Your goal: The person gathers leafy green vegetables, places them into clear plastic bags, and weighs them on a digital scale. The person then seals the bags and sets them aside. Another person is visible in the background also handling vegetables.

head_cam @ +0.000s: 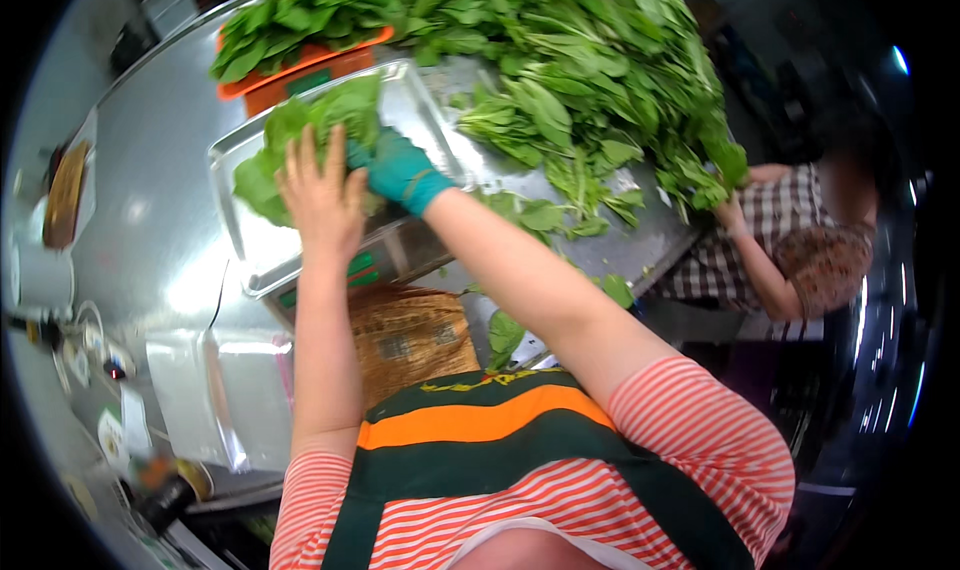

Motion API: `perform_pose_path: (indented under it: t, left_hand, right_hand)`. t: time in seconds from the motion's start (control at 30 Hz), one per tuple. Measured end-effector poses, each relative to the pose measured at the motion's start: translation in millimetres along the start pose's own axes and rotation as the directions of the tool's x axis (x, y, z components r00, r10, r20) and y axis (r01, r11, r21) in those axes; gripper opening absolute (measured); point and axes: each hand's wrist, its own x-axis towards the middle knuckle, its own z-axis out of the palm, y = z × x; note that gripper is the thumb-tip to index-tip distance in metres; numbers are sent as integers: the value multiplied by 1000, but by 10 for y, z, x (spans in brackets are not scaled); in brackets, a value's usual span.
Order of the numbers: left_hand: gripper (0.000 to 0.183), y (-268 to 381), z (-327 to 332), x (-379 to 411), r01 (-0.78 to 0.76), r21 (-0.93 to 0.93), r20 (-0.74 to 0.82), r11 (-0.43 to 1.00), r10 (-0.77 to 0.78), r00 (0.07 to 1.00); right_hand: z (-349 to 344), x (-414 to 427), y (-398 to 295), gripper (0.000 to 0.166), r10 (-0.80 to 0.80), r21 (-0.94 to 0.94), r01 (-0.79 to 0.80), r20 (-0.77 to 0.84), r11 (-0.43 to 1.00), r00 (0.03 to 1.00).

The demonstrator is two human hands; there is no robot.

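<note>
A bunch of leafy greens [259, 176] lies in a shallow metal tray [236, 217], with both of my hands on it. My left hand [322, 187], bare, rests over the leaves with its fingers spread. My right hand [405, 169], in a teal glove, is at the right side of the bunch; its fingertips are partly hidden by leaves, so its hold cannot be made out. Beneath the tray shows a scale [364, 268] with a green display. Behind it stands an orange scale [330, 67] heaped with more greens.
A large pile of leafy greens [577, 67] covers the back right of the metal table [157, 157]. A co-worker in a checked apron [787, 202] handles greens at the right edge. Nearer me are a brown woven sack [412, 330] and clear plastic bags [255, 397]. Loose leaves lie at centre right.
</note>
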Motion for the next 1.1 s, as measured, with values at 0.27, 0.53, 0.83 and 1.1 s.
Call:
perform_pose_path:
  t: [0.27,0.53,0.83,1.1]
  left_hand:
    - [54,-127,30,-98,118,177,-34,977,-114,993]
    - [70,43,-142,-131,187,-51,-225,981,-193,955]
    - [52,672,-275,-668,-122,-290,-159,949,78,984]
    - [29,1367,70,-881,102,-684,393,722,247,886]
  right_hand:
    - [-811,-450,416,35,-79,289,127,-174,949,982]
    - [-955,221,1509,20,-465,-837,134,-155,530,872]
    - [-1518,-629,1133,23,-257,-379,137,-287,915,923]
    - [-1961,-1817,1574,21,397,543,-7,-605,839,690]
